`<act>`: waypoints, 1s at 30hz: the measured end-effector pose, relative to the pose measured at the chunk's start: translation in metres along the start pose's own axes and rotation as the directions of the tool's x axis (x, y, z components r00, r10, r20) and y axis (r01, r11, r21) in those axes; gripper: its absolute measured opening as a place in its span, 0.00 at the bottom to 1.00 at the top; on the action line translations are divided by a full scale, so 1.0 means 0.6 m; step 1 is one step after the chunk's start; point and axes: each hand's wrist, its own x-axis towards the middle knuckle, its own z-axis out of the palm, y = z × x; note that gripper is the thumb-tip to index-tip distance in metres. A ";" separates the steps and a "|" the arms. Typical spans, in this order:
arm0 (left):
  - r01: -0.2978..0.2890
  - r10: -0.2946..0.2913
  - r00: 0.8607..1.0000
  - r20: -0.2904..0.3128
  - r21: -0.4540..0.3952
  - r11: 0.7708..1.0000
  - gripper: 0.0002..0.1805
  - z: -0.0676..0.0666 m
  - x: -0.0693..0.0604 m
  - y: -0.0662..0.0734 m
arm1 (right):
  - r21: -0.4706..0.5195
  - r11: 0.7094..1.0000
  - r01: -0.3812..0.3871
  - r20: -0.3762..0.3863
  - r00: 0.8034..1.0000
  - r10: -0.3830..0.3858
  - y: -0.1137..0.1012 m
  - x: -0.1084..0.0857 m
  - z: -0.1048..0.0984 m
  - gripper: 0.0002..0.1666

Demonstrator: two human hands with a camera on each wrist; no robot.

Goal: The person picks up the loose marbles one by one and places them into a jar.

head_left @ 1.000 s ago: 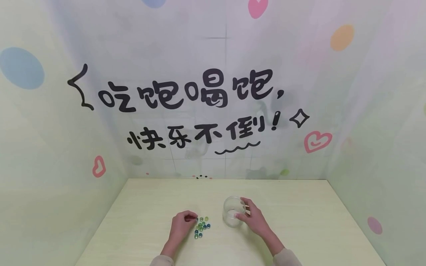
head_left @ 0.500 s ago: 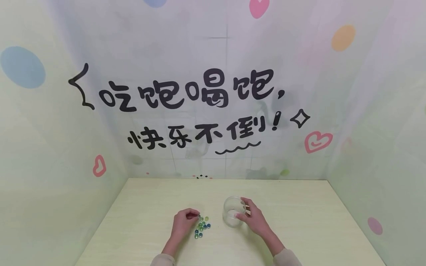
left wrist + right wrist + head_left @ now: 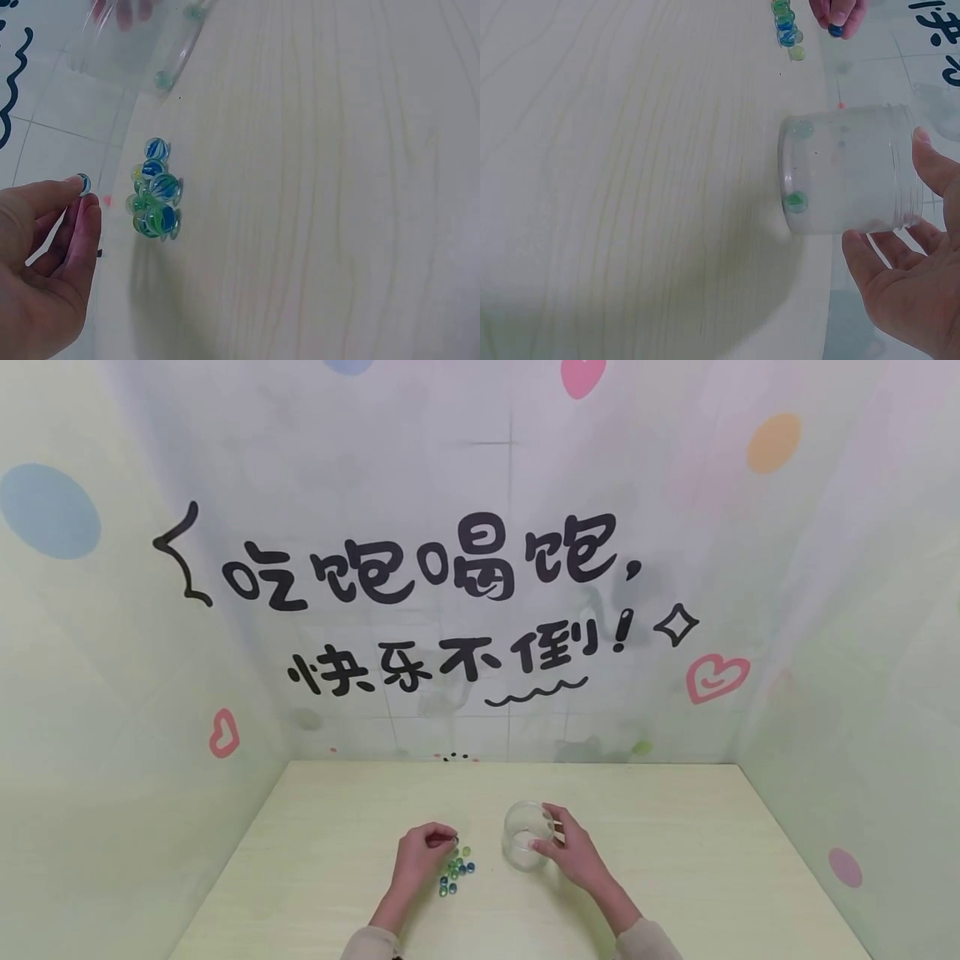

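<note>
My left hand (image 3: 420, 862) pinches one blue marble (image 3: 85, 184) between thumb and fingertips, raised above the table beside a cluster of glass marbles (image 3: 453, 870). The cluster, blue, green and yellowish, lies on the table just right of that hand. Around the side of a clear, open-topped jar (image 3: 517, 852) curl the thumb and fingers of my right hand (image 3: 581, 860). Upright on the table, the jar (image 3: 847, 169) has greenish marbles (image 3: 796, 201) at its bottom in the right wrist view.
The pale wooden table (image 3: 337, 802) reaches back to a printed wall sheet (image 3: 420, 468) with black lettering, and more sheets rise at both sides. A gap of bare tabletop separates the marble cluster from the jar.
My left hand has lifted a marble from the upper left of the cluster and moved slightly right and away from me. My right hand and the jar have stayed in place.
</note>
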 end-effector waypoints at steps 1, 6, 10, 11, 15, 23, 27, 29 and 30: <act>-0.003 0.003 1.000 0.002 0.002 1.000 0.08 0.000 0.000 0.002 | 0.006 1.000 0.002 -0.001 1.000 -0.002 -0.001 -0.001 0.000 0.36; -0.004 0.004 1.000 0.012 -0.008 1.000 0.07 0.001 0.004 0.010 | 0.021 1.000 0.002 -0.006 1.000 -0.002 -0.003 -0.001 -0.002 0.36; -0.005 0.005 1.000 0.015 -0.023 1.000 0.07 0.003 0.006 0.014 | -0.006 1.000 -0.001 0.005 1.000 0.001 -0.001 0.001 -0.001 0.36; -0.008 0.008 1.000 0.016 -0.026 1.000 0.07 0.003 0.006 0.015 | -0.015 1.000 -0.001 0.007 1.000 0.001 0.000 0.002 0.000 0.37; -0.016 0.017 0.999 0.027 -0.041 0.999 0.07 0.005 0.007 0.016 | -0.022 1.000 -0.001 0.007 1.000 0.002 0.003 0.003 0.000 0.37; -0.026 0.028 0.999 0.036 -0.048 0.999 0.07 0.006 0.005 0.027 | -0.023 1.000 -0.004 0.014 1.000 0.004 0.002 0.004 0.001 0.37; -0.024 0.027 0.999 0.042 -0.055 0.998 0.07 0.006 0.005 0.032 | -0.019 1.000 -0.023 0.009 1.000 0.023 0.002 0.004 0.001 0.37; -0.030 0.033 0.998 0.045 -0.058 0.998 0.07 0.007 0.005 0.034 | -0.020 1.000 -0.024 0.008 1.000 0.024 0.002 0.004 0.002 0.37; -0.031 0.034 0.998 0.047 -0.059 0.998 0.07 0.007 0.005 0.036 | -0.018 1.000 -0.025 0.007 1.000 0.025 0.002 0.004 0.002 0.37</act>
